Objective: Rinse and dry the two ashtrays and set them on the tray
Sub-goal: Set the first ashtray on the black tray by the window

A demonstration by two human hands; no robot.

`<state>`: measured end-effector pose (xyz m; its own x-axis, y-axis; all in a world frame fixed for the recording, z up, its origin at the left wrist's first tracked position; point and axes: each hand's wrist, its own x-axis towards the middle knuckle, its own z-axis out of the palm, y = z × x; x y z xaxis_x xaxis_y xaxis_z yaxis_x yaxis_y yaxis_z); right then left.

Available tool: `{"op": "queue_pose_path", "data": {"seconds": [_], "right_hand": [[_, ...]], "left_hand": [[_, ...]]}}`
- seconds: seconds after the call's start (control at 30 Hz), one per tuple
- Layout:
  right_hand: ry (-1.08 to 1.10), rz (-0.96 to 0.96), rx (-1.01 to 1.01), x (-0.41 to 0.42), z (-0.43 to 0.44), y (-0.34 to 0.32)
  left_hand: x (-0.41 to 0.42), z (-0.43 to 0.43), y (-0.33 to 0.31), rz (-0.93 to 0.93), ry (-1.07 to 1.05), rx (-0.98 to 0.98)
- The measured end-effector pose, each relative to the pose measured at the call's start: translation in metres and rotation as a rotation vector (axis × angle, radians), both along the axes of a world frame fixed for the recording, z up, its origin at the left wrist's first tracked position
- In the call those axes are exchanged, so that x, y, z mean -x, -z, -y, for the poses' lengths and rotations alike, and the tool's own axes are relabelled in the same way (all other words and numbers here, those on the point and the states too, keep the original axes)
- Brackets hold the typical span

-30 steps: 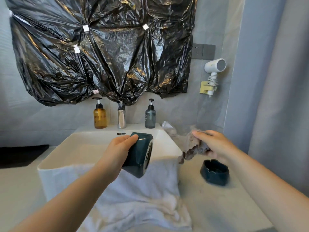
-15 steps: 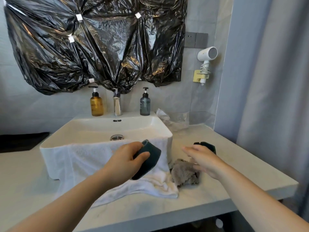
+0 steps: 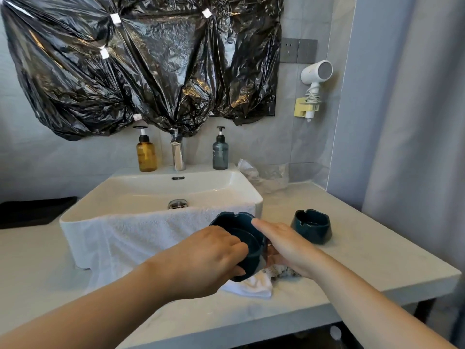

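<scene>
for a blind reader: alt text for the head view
The left hand grips a dark teal ashtray in front of a towel-draped sink, the right hand flat against its side. A second ashtray stands apart on the counter.

Two ashtrays (image 3: pixel 247 244) (image 3: pixel 312 229), two pump bottles (image 3: pixel 146 157) (image 3: pixel 220 155), one towel (image 3: pixel 151 230).

Nothing can be read here: no words, brand, number or sign. The grey pump bottle (image 3: pixel 220 155) at the back of the sink (image 3: pixel 161 190) has a faint pale mark on its front, too small and blurred to make out. The white tape tabs (image 3: pixel 116 18) on the black plastic sheet (image 3: pixel 156 66) show no legible writing.
</scene>
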<state>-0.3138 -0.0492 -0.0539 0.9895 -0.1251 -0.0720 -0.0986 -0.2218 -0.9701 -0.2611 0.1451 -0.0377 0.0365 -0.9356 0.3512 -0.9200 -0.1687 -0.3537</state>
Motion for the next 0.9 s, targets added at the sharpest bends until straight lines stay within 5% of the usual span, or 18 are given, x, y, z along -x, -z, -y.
{"op": "queue_pose_path", "data": {"seconds": [0.17, 0.23, 0.27, 0.33, 0.4, 0.53, 0.9], "right_hand": [[0.091, 0.071, -0.041, -0.003, 0.002, 0.004], [0.128, 0.097, 0.001, -0.005, 0.006, 0.005], [0.137, 0.109, 0.027, -0.006, 0.009, 0.006], [0.143, 0.123, 0.075, -0.006, 0.011, 0.006], [0.127, 0.127, 0.127, -0.007, 0.011, 0.006], [0.063, 0.130, 0.197, -0.008, 0.004, 0.002], [-0.041, 0.107, 0.304, -0.012, -0.026, -0.016]], "left_hand": [[-0.005, -0.007, -0.005, 0.055, -0.058, 0.239], [-0.005, -0.013, -0.003, -0.136, -0.253, 0.518], [-0.004, -0.014, -0.002, -0.363, -0.400, 0.640], [-0.004, -0.010, -0.004, -1.154, -0.646, 0.781], [-0.006, -0.008, -0.007, -1.692, -0.745, 0.708], [-0.008, -0.010, -0.009, -1.712, -0.645, 0.537], [0.006, -0.048, -0.010, -1.549, -0.728, 0.728]]}}
